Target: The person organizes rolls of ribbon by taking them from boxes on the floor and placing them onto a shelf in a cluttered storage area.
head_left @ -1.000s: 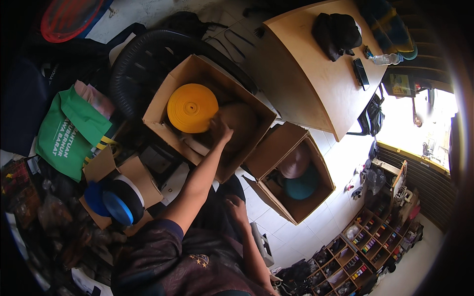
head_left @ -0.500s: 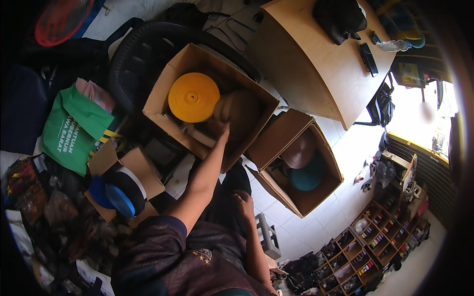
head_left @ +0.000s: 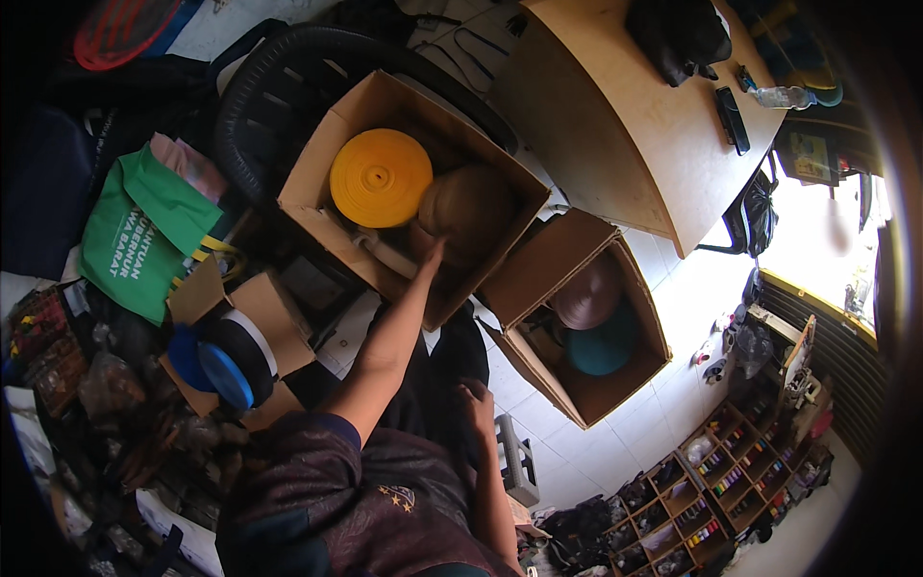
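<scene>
My left hand (head_left: 430, 252) reaches into a cardboard box (head_left: 322, 144) and touches the lower edge of a wide brown roll of strap or tape (head_left: 471, 207). Shadow and the roll hide most of its fingers. Beside the brown roll lies a flat yellow roll of webbing (head_left: 381, 178), wound in a coil. A pale narrow roll (head_left: 386, 256) stands on edge near the left wrist. My right hand (head_left: 475, 406) rests on my dark trouser leg, its fingers loosely curled in with nothing seen in them.
A second box (head_left: 630, 389) at the right holds mauve (head_left: 586, 291) and teal rolls (head_left: 601, 344). At the left, a small box (head_left: 271, 313) holds blue, black and white rolls. Behind are a black chair (head_left: 236, 125) and a wooden desk (head_left: 586, 106). A green bag (head_left: 144, 236) stands far left.
The brown roll has shifted slightly under my left hand, and more of its face shows. My right hand stays on the leg. The whole view has shifted a little.
</scene>
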Tool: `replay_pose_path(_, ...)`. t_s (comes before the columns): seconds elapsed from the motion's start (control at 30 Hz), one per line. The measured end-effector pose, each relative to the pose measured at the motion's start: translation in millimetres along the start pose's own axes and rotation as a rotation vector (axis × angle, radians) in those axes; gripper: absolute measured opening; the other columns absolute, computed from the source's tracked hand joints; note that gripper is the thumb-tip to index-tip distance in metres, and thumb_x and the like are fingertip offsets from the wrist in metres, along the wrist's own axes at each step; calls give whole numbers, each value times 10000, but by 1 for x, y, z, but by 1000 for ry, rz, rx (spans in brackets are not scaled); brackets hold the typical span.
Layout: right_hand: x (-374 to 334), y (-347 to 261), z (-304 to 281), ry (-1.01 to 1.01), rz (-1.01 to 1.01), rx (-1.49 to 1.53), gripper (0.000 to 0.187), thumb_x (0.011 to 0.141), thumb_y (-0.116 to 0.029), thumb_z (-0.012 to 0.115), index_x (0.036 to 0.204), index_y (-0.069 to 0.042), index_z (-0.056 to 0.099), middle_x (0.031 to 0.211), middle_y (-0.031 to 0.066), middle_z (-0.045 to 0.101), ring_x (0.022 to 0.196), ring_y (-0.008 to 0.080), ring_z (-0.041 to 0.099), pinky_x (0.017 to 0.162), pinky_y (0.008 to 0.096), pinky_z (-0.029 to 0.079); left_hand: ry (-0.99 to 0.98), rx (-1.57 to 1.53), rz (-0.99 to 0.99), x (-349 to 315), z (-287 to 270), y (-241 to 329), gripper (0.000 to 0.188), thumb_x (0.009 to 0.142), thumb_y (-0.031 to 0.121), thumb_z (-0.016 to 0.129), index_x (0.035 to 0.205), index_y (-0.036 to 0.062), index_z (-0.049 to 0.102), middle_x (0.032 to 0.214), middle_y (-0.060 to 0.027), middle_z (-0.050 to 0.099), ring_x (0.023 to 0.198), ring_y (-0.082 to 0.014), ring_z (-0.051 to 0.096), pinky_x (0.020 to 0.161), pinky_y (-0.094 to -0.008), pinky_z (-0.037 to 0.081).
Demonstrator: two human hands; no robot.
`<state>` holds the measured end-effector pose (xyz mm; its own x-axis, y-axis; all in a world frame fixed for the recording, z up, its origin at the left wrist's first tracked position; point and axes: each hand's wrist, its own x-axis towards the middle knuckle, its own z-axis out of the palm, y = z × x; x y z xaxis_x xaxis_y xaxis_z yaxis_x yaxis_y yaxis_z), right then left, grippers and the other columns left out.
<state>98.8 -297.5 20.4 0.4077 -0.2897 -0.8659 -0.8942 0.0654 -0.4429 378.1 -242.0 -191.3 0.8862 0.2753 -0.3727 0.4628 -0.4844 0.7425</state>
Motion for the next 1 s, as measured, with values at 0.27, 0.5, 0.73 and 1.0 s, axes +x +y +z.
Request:
replay_pose_path(0.27, -11, -17, -2, 32, 6, 32, 310, 890, -187, 561, 1114, 15, 631, 969, 160, 680, 895, 232, 643, 815, 324, 483, 161, -92, -242, -22, 17, 65, 437, 863, 169, 632, 1205, -50, 471, 1245, -228, 493, 1138, -397, 505, 946, -445, 425)
replay_pose_path(0.5, -14, -28, -1, 17, 20, 69, 292, 892, -177, 572, 1096, 20, 639, 933, 114, 679, 835, 157, 619, 747, 290, 489, 352, 578, 191, -24, 39, 57, 290, 905, 97, 503, 1172, -16, 501, 1149, -214, 536, 1113, -351, 538, 926, -453, 441)
replay_pose_path(0.73, -14, -24, -3, 30, 16, 70, 285, 892, -159, 569, 1098, 26, 638, 931, 105, 681, 821, 159, 622, 740, 287, 492, 441, 645, 356, -31, 39, 64, 377, 831, 87, 593, 1172, -17, 471, 1143, -224, 501, 1078, -381, 514, 950, -430, 421)
replay_pose_path(1.0, 5, -30, -1, 29, -88, 64, 310, 878, -179, 568, 1095, 30, 640, 945, 164, 689, 889, 233, 652, 810, 328, 487, 81, 430, 169, -15, 21, 71, 559, 682, 131, 731, 1146, -50, 477, 1068, -229, 546, 1047, -383, 547, 946, -418, 432)
